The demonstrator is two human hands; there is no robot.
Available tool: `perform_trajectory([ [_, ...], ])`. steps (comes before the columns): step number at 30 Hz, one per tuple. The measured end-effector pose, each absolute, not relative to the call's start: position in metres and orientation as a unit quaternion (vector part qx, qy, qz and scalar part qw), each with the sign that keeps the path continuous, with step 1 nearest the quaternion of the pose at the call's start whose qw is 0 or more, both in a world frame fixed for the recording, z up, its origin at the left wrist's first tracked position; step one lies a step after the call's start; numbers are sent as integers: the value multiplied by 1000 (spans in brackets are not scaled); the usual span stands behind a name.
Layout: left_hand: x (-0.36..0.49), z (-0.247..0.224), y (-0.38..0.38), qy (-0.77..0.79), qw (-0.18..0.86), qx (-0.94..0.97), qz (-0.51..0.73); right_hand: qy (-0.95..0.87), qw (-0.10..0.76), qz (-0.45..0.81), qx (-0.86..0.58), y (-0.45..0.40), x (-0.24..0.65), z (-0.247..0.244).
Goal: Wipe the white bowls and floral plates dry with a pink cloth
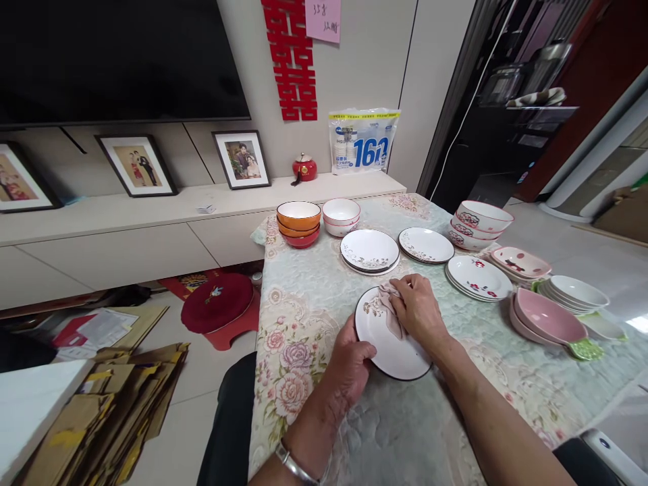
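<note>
A white plate with a dark rim and brown floral print is tilted over the near part of the table. My left hand grips its left edge, thumb on the upper face. In my right hand is a bunched beige cloth, pressed against the plate's upper part. Just beyond are a stack of floral plates and another dark-rimmed plate stack. Plates with red flowers lie to the right of my right hand.
Orange and red bowls and white bowls stand at the back. Patterned bowls, pink leaf-shaped dishes and small white bowls sit along the right. A red stool and flattened cardboard are left of the table.
</note>
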State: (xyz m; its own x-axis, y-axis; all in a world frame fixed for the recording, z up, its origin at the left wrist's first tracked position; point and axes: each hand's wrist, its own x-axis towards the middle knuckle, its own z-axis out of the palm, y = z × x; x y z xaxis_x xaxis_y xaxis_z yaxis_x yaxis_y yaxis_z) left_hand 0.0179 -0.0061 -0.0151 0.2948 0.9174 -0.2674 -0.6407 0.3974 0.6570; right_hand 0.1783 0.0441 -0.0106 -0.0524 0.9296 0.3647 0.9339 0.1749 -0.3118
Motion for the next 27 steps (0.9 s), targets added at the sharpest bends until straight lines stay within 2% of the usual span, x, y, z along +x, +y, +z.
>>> perform_trajectory([
  [4, 20, -20, -9, 308, 787, 243, 477, -796, 321, 109, -501, 39, 161, -15],
  [8, 21, -22, -10, 341, 768, 240, 487, -848, 316, 190, -380, 34, 148, -14],
  [10, 21, -20, -9, 341, 771, 243, 479, -849, 295, 174, -403, 36, 152, -12],
  [16, 19, -11, -9, 332, 788, 245, 457, -742, 164, 34, -649, 47, 184, -8],
  [18, 19, -11, -9, 336, 787, 240, 458, -720, 137, 12, -680, 46, 184, -8],
  [20, 19, -12, -9, 331, 787, 240, 462, -743, 148, 16, -653, 44, 176, -7],
  [24, 21, -15, -9, 343, 777, 237, 471, -838, 205, 87, -498, 35, 154, -3],
  [27, 22, -15, -9, 360, 767, 238, 475, -865, 201, 134, -441, 31, 148, 1],
])
